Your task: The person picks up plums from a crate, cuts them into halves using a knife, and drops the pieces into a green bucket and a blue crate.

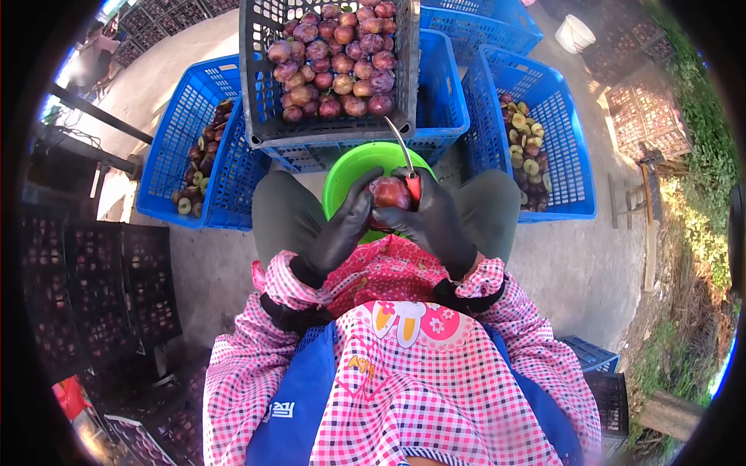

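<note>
Both my hands wear black gloves and meet over a bright green basin [336, 180] between my knees. A dark red plum [390, 193] sits between them, with the fingers of my left hand [342, 227] wrapped round its left side. My right hand [437, 220] is closed on a curved knife [414, 186] with a red handle, its thin blade pointing up and away from me. The fingers of this hand also touch the plum from below and the right. The inside of the basin is mostly hidden by my hands.
Just ahead, a black crate [253, 101] of whole plums [336, 58] rests on a blue crate [447, 101]. Blue crates with cut plums stand at the left [167, 167] and right [571, 147]. Stacked dark crates [101, 279] line the left; a white bucket [575, 34] stands far right.
</note>
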Demonstrator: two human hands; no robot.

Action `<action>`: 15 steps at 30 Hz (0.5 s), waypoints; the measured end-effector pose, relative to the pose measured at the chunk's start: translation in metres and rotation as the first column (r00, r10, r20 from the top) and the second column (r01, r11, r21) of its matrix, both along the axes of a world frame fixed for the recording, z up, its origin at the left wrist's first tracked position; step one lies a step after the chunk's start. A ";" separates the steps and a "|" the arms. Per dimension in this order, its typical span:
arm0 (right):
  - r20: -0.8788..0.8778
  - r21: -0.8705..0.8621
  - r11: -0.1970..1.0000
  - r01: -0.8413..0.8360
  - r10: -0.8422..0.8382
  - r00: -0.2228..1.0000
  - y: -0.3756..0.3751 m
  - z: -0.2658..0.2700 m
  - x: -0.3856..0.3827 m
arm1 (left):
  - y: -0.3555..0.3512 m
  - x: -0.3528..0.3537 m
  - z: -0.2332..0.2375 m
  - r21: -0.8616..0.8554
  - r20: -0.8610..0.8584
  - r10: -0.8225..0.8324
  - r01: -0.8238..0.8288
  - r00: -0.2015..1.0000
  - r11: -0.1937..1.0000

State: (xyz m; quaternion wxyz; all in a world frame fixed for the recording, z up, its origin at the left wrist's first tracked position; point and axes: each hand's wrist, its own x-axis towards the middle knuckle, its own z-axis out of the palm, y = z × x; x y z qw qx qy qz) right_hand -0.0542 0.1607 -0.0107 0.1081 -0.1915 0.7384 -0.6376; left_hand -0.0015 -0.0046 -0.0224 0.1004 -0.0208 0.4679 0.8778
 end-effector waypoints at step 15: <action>-0.404 0.216 0.945 -0.245 0.315 0.859 0.008 0.015 -0.008 | 0.010 0.008 -0.113 0.151 -0.103 -0.011 0.027 0.995 0.988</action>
